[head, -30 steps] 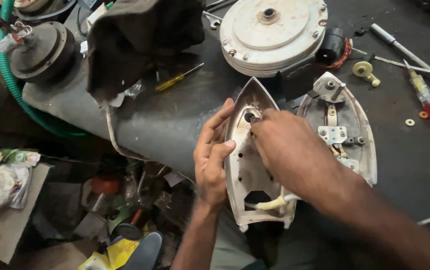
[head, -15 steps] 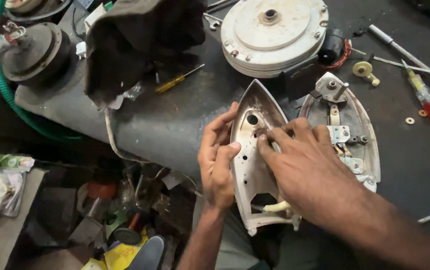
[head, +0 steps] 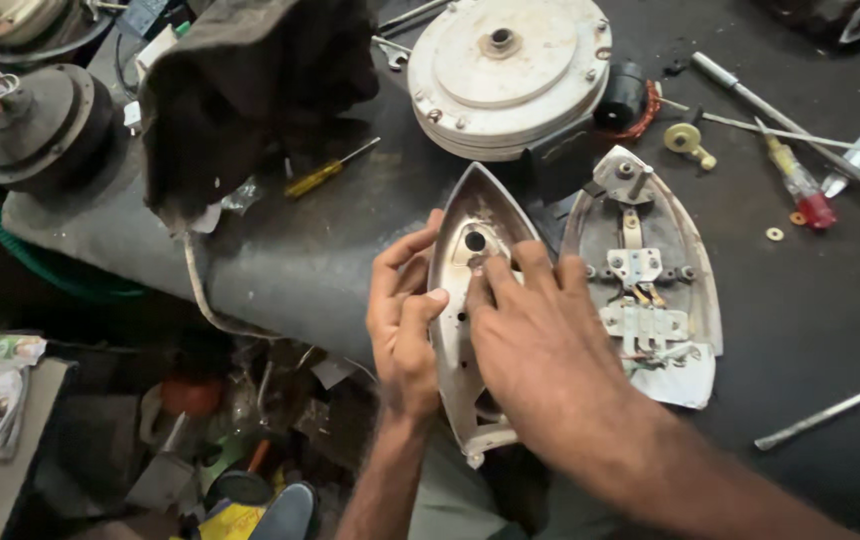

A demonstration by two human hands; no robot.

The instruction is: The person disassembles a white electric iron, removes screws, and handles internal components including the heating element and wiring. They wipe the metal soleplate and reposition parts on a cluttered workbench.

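- Dark, grimy worktop (head: 810, 330) fills the head view, cluttered with dismantled appliance parts and hand tools.
- Left hand (head: 405, 320) grips the left edge of the iron cover (head: 465, 225), a pointed metal shell lying hollow side up; its fingers curl round the rim with the thumb pressed onto the inner face.
- Right hand (head: 540, 350) lies across the shell, fingers close together, tips set just below the round hole near the nose. Whether they pinch a small part cannot be told; the hand hides it.
- Judgement: the work at the hole goes best with the left hand holding the shell steady and the right fingertips working lightly, since small fittings could slip into the hollow.
- Iron soleplate (head: 645, 280) lies just right of the right fingers, wiring and metal brackets exposed on its upper face.
- Beyond the fingertips sit a round white motor housing (head: 505, 70) and a dark cloth (head: 250, 90); a yellow screwdriver (head: 325, 172) lies left of them.
- Red-handled screwdriver (head: 798, 180) and loose washers (head: 775, 233) lie well to the right.
- Containers: the shell is the only open hollow near the fingers; contents beyond its fixed fittings are not discernible.
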